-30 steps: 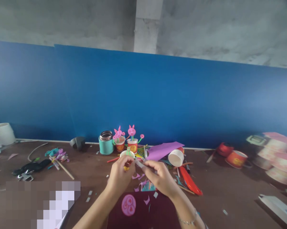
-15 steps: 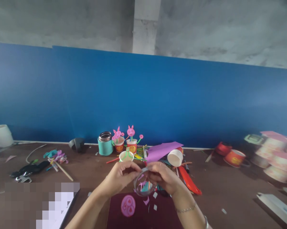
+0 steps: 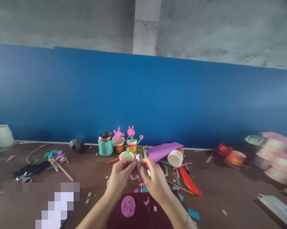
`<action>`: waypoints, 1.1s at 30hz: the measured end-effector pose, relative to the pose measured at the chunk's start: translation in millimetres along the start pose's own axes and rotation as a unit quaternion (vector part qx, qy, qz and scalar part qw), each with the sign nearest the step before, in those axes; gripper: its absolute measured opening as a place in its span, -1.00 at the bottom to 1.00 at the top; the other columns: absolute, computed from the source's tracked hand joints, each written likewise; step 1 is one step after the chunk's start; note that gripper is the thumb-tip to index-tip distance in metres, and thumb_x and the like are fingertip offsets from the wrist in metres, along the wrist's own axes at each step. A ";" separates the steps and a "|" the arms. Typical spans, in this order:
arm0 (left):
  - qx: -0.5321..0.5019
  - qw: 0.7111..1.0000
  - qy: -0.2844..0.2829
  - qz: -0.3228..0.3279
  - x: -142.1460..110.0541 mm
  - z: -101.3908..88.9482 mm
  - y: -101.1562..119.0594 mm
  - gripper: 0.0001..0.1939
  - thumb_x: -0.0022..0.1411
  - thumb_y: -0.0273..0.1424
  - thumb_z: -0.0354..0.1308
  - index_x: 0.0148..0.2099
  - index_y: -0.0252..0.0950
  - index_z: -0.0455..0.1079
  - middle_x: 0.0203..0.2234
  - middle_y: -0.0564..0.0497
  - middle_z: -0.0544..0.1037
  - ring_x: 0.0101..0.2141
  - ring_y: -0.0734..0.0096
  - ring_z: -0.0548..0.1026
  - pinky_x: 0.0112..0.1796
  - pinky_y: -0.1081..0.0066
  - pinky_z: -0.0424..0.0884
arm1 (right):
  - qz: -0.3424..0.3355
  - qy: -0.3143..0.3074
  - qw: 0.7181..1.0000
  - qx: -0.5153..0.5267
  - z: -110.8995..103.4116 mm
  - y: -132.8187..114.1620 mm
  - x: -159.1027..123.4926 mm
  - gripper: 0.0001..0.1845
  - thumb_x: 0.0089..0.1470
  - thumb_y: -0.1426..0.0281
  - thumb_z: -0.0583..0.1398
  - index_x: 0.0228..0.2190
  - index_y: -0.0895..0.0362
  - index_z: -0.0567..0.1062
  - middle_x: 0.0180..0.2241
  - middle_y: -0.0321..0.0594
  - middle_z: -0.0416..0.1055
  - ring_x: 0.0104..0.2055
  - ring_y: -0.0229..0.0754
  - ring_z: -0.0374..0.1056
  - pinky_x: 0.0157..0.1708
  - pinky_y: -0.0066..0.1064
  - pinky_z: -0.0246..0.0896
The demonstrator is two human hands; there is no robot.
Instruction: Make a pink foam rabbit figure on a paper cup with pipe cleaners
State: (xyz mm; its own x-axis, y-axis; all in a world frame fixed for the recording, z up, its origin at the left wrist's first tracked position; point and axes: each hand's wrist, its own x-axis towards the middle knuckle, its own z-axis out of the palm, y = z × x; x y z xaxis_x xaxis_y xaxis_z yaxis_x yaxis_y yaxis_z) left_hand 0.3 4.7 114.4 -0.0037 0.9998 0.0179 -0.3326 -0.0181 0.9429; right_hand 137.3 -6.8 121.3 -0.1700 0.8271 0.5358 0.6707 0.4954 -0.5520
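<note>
My left hand (image 3: 123,173) and my right hand (image 3: 154,179) come together above the front middle of the table, fingers pinched. Between the fingertips is a small whitish strip (image 3: 138,161), perhaps tape; both hands seem to grip it. A clear ring (image 3: 166,169), which looks like a roll of tape, shows partly behind my right hand. Below the hands, a pink round paper cutout (image 3: 128,206) lies on a dark maroon sheet (image 3: 138,221). Just behind them stands a paper cup (image 3: 126,156) with green stems in it.
Two red cups with pink paper figures (image 3: 131,131) stand beside a teal jar (image 3: 105,146). Purple paper (image 3: 162,151), a tipped cup (image 3: 175,158) and a red long object (image 3: 190,181) lie to the right. Farther right are a red mug (image 3: 235,158) and stacked pink cups (image 3: 277,156).
The clear ring has left my fingertips and now shows behind my right hand. A small whitish strip is between the fingertips, and both hands have risen slightly, with the right hand shifting left.
</note>
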 end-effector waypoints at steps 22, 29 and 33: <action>0.145 0.967 -0.032 0.206 -3.3 -3.9 -9.3 -0.93 0.11 -0.39 0.21 -0.40 -0.26 0.48 -0.50 0.06 0.49 -0.53 0.48 0.41 -0.50 0.52 0.35 | 0.010 0.054 0.996 0.065 -7.0 -8.1 2.1 -0.69 0.00 0.45 0.09 -0.72 0.15 0.36 -0.69 -0.37 0.24 -0.58 -0.31 0.15 -0.46 -0.46 -0.02; 0.051 0.974 0.005 0.219 -8.7 -1.1 -4.6 -0.85 0.07 -0.33 0.26 -0.44 -0.32 0.47 -0.53 0.02 0.49 -0.49 0.45 0.41 -0.46 0.51 0.35 | 0.238 0.033 0.882 0.405 10.7 -6.1 2.8 -0.75 -0.13 0.35 0.14 -0.74 0.16 0.40 -0.78 -0.39 0.16 -0.68 -0.34 0.05 -0.65 -0.50 -0.06; -0.105 0.981 0.080 0.139 1.1 -10.9 7.3 -0.78 -0.02 -0.28 0.34 -0.38 -0.34 0.49 -0.52 0.03 0.54 -0.46 0.46 0.46 -0.40 0.52 0.36 | 0.285 0.091 0.862 0.409 8.2 19.2 10.6 -0.73 -0.11 0.29 0.17 -0.71 0.15 0.44 -0.79 -0.38 0.17 -0.64 -0.26 0.18 -0.59 -0.47 0.05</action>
State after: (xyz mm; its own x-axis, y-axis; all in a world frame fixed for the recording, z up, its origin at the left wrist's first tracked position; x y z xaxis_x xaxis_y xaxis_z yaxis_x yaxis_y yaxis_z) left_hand -12.4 5.7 117.7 -0.2640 0.9444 0.1960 -0.4852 -0.3057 0.8192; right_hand 142.4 13.6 111.2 0.1856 0.9794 0.0801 -0.1374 0.1065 -0.9848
